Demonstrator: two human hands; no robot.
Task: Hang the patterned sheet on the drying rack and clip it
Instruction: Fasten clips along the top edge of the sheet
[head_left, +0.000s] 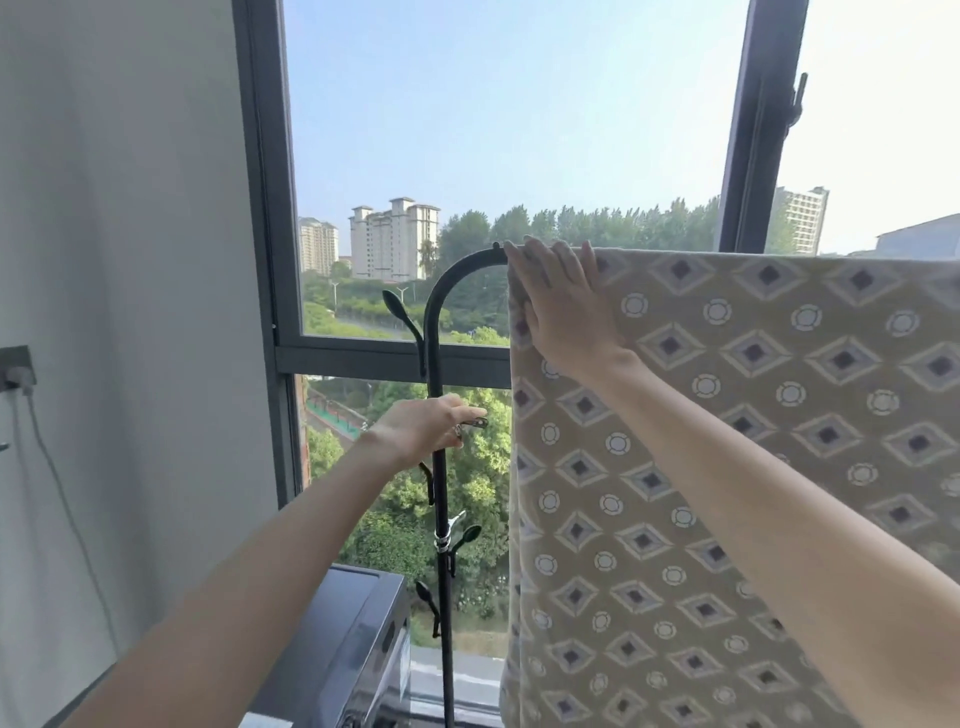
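The patterned sheet (727, 467), beige with diamonds and circles, hangs over the top bar of the black drying rack (441, 322) in front of the window. My right hand (561, 306) lies flat on the sheet's upper left corner, pressing it against the bar. My left hand (423, 428) is beside the rack's upright pole, pinching a small metal clip (475, 423) between thumb and fingers. A second metal clip (448, 530) is fastened lower on the pole.
The pole carries several leaf-shaped hooks (402, 309). A dark appliance (343, 660) stands below at the window's foot. On the white wall at left a socket holds a plug (18, 374) with a cable hanging down. The window frame (270, 208) stands close behind the rack.
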